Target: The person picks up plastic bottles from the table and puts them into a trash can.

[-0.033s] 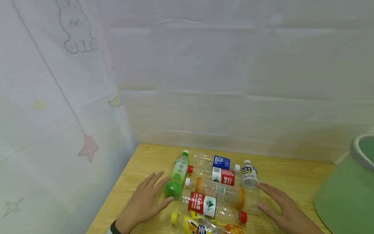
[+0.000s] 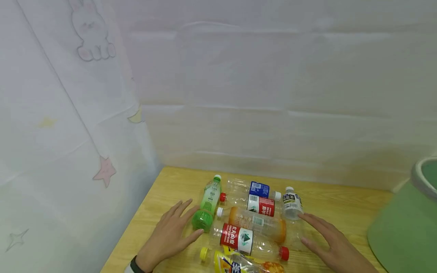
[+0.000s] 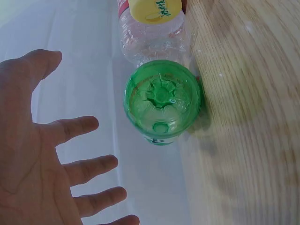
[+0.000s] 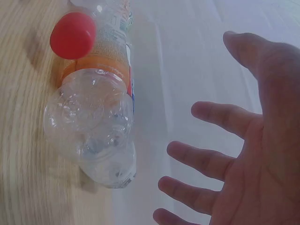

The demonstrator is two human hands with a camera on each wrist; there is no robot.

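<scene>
- Green bottle: lying on its side in the lower centre of the head view, translucent green plastic, green-and-white cap pointing toward the wall, ribbed round base facing the left wrist camera.
- Left hand: resting flat just left of the green bottle's base, fingers spread and straight, gripping nothing.
- Right hand: lying lower right of the cluster, fingers spread and straight, holding nothing, fingertips near the clear bottle with the white cap.
- Red-label bottles: two showing, each bearing a green triangle mark and red cap; lettering too small for reading.
- Orange bottle: lying between the two red-label ones, white cap.
- Blue-label bottle: sitting nearest the wall, print unreadable.
- Yellow-cap bottle: showing at the bottom edge, yellow wrapper with partial characters.
- Wooden table: light grain, carrying everything.
- White sheeting: covering the wall; rabbit and star prints showing at upper left.
- Green bin: standing at right edge.
</scene>
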